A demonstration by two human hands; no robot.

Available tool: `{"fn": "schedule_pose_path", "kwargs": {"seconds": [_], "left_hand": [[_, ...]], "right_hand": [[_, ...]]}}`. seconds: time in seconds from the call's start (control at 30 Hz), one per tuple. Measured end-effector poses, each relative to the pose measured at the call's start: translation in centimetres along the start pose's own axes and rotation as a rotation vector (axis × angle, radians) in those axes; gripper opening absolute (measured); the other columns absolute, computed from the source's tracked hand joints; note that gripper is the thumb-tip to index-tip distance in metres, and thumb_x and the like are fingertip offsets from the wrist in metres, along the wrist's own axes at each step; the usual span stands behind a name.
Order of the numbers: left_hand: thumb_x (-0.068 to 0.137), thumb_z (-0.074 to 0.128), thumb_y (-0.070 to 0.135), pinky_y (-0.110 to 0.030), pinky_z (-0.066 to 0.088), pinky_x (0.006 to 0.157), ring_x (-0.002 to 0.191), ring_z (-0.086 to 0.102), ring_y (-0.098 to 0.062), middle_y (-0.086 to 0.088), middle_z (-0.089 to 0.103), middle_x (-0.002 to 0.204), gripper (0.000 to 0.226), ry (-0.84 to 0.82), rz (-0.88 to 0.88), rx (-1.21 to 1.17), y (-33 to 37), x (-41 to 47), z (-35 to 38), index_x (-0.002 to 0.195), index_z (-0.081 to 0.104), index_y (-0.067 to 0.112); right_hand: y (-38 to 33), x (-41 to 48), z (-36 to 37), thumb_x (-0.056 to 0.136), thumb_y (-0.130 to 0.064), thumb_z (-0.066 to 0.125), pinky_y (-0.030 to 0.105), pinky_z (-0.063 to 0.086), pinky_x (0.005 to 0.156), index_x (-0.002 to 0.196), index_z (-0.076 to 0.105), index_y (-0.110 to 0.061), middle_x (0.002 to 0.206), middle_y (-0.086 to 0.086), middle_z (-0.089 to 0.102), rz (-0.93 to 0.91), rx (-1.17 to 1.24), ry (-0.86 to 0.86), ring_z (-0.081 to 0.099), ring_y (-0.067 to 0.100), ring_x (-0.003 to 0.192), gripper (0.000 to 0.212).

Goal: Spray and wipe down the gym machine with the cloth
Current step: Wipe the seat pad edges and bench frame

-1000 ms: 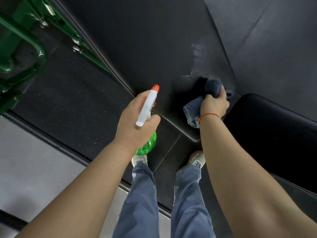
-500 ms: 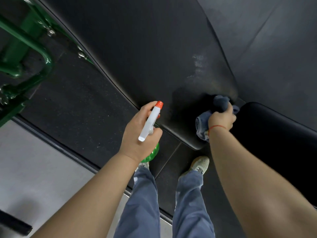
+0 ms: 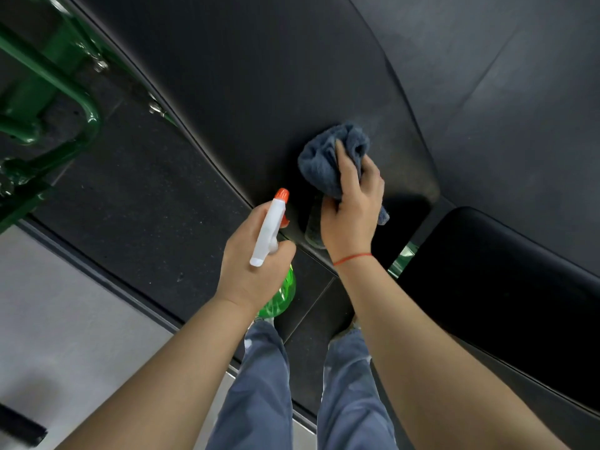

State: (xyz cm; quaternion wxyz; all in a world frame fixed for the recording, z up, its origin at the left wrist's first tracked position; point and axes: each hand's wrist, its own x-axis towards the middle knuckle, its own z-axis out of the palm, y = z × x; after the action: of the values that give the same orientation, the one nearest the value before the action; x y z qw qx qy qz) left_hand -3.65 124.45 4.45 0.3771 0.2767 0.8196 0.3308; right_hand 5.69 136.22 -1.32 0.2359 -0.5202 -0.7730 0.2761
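The bunched grey-blue terry cloth (image 3: 324, 157) is pressing against the lower end of the black vinyl machine pad (image 3: 259, 76), the right hand (image 3: 354, 209) gripping it in a wad with fingers (image 3: 344, 167) curled over it. It is looking soft, light and limp, so a full-palm hold on the bunch is probably serving best. The left hand (image 3: 250, 261) is clasping the green plastic spray bottle (image 3: 268, 232) with its white trigger head by the neck.
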Motion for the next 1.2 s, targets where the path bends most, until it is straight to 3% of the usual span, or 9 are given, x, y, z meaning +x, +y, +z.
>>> {"fn": "schedule_pose_path", "kwargs": {"seconds": [0.17,0.3,0.43,0.5,0.63,0.73,0.9,1.07,1.2], "left_hand": [[0.085,0.064,0.003,-0.004,0.039,0.064,0.093,0.055,0.004,0.016,0.058,0.090,0.036,-0.010,-0.014,0.030,0.3,0.3,-0.7,0.106,0.054,0.031],[0.086,0.065,0.006,-0.021,0.049,0.070,0.087,0.060,-0.017,0.004,0.064,0.094,0.030,-0.034,-0.011,0.010,0.3,0.3,-1.2,0.104,0.056,0.029],[0.085,0.065,0.006,-0.036,0.054,0.077,0.087,0.062,-0.022,-0.003,0.067,0.099,0.024,-0.013,-0.019,-0.014,0.3,0.3,-1.7,0.108,0.064,0.015],[0.086,0.065,0.006,-0.035,0.055,0.077,0.089,0.062,-0.022,-0.004,0.067,0.100,0.023,0.002,-0.023,-0.021,0.1,0.3,-1.9,0.108,0.064,0.014],[0.086,0.065,0.005,-0.043,0.056,0.078,0.089,0.061,-0.028,-0.011,0.066,0.099,0.020,0.016,-0.032,-0.023,0.2,0.4,-2.3,0.106,0.063,0.008],[0.085,0.063,0.005,-0.043,0.055,0.077,0.085,0.061,-0.027,-0.010,0.065,0.093,0.017,0.013,-0.026,-0.012,0.3,0.6,-2.4,0.102,0.062,0.008],[0.085,0.064,0.006,-0.024,0.049,0.069,0.083,0.060,-0.020,-0.005,0.065,0.090,0.018,0.011,-0.038,-0.025,0.2,0.8,-2.6,0.102,0.063,0.013],[0.088,0.065,0.006,-0.021,0.051,0.069,0.086,0.062,-0.020,-0.003,0.066,0.093,0.019,-0.003,-0.028,-0.054,-0.1,1.0,-3.1,0.104,0.063,0.015],[0.084,0.062,0.005,-0.033,0.052,0.075,0.085,0.062,-0.021,-0.004,0.067,0.093,0.020,-0.008,-0.012,-0.092,-0.3,0.9,-3.7,0.103,0.064,0.014]], "right_hand": [[4.9,0.8,-0.7,0.081,0.001,0.046,0.042,0.035,0.112,0.142,0.053,-0.020,0.141,0.020,0.045,0.005,-0.056,0.018,0.043,0.035,0.127,0.065],[6.7,6.4,-1.4,0.079,0.000,0.049,0.028,0.029,0.110,0.141,0.053,-0.014,0.140,0.022,0.048,0.285,0.007,0.154,0.047,0.038,0.129,0.064],[5.4,12.2,-2.2,0.089,-0.009,0.048,0.027,0.031,0.107,0.146,0.044,-0.030,0.150,0.003,0.040,0.604,0.042,0.206,0.042,0.025,0.135,0.061],[3.8,12.4,-2.0,0.086,-0.009,0.048,0.028,0.032,0.107,0.146,0.045,-0.032,0.148,-0.001,0.042,0.564,0.026,0.215,0.042,0.022,0.134,0.064],[0.2,8.4,-0.3,0.073,-0.005,0.051,0.012,0.025,0.100,0.139,0.056,-0.021,0.138,0.008,0.053,0.234,0.068,0.228,0.048,0.026,0.128,0.068],[-2.0,4.2,1.0,0.074,-0.007,0.045,0.025,0.030,0.106,0.136,0.058,-0.020,0.134,0.012,0.054,0.069,0.059,0.185,0.049,0.029,0.123,0.065],[-0.4,3.2,1.2,0.082,0.001,0.052,0.034,0.031,0.112,0.139,0.055,-0.019,0.138,0.013,0.050,0.009,0.023,0.136,0.046,0.029,0.128,0.060],[0.9,10.7,0.1,0.083,-0.004,0.055,0.020,0.034,0.104,0.138,0.056,-0.014,0.135,0.014,0.053,0.289,0.090,0.268,0.051,0.028,0.126,0.056],[1.1,17.1,-1.7,0.080,-0.018,0.048,0.028,0.045,0.090,0.130,0.058,-0.019,0.124,0.006,0.060,0.593,0.095,0.201,0.059,0.022,0.110,0.051]]}}
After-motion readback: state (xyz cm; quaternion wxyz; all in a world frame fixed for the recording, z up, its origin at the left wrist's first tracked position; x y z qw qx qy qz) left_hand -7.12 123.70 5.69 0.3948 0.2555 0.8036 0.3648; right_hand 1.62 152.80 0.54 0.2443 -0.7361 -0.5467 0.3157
